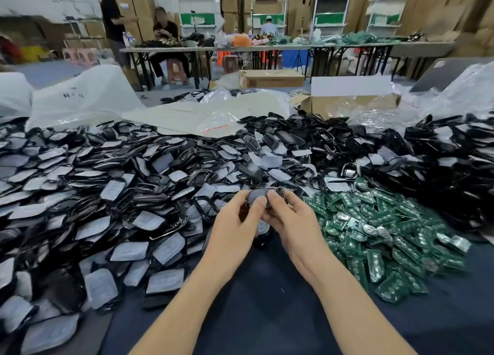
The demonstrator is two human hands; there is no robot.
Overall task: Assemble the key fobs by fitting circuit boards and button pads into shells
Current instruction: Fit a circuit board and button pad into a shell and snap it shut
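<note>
Both hands meet over the dark counter point(267, 314) — left hand point(235, 229) and right hand point(296, 221) pinch one key fob shell point(260, 195) between thumbs and fingers. Shell heaps point(93, 194) crowd the left, green circuit boards point(387, 234) lie just right.

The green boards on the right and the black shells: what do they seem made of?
Green circuit boards: likely rigid laminate with green coating; shiny metal discs show. Black shells: probably moulded plastic, glossy, given bright reflections on their rims.
</note>
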